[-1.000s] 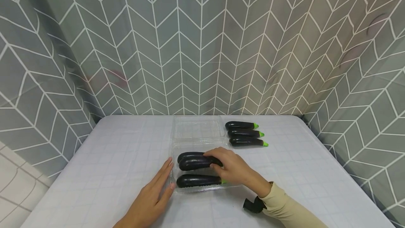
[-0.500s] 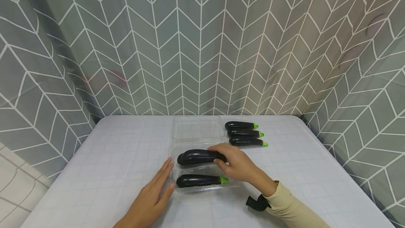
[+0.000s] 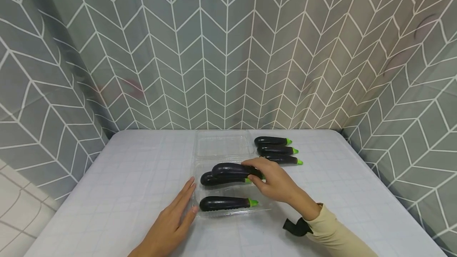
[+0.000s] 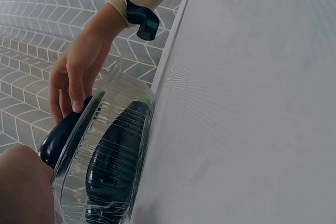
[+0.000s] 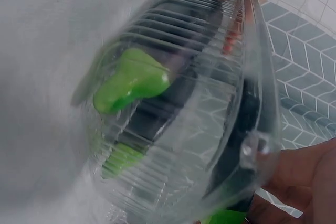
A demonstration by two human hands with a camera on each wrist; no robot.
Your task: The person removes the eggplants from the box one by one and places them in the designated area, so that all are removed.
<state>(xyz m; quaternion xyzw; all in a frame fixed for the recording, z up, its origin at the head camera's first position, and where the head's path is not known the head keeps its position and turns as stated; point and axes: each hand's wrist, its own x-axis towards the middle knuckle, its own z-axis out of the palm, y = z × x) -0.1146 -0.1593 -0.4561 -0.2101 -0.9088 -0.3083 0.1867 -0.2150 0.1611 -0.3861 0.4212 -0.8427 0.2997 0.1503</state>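
Observation:
My right hand (image 3: 276, 179) grips a dark purple eggplant (image 3: 230, 169) by its green-stemmed end. That eggplant overlaps a second eggplant (image 3: 210, 180) lying in the rear of the clear plastic clamshell container (image 3: 232, 190). A third eggplant (image 3: 225, 203) lies along the container's front, its green stem pointing right. Flat against the container's left side, my left hand (image 3: 175, 217) rests with straight fingers. In the left wrist view the held eggplant (image 4: 56, 140) shows above the container's rim. Its green stem end (image 5: 228, 216) hangs beyond the rim in the right wrist view.
The container's lid (image 3: 223, 146) lies folded back behind it. Three more eggplants (image 3: 275, 150) lie in a row at the back right, just beyond the right hand. A white cloth covers the table (image 3: 143, 162), and a grey patterned curtain (image 3: 225, 50) surrounds it.
My right hand has moved the gripped eggplant backward and to the right, uncovering the green stem of the eggplant behind it. The left hand has stayed in place.

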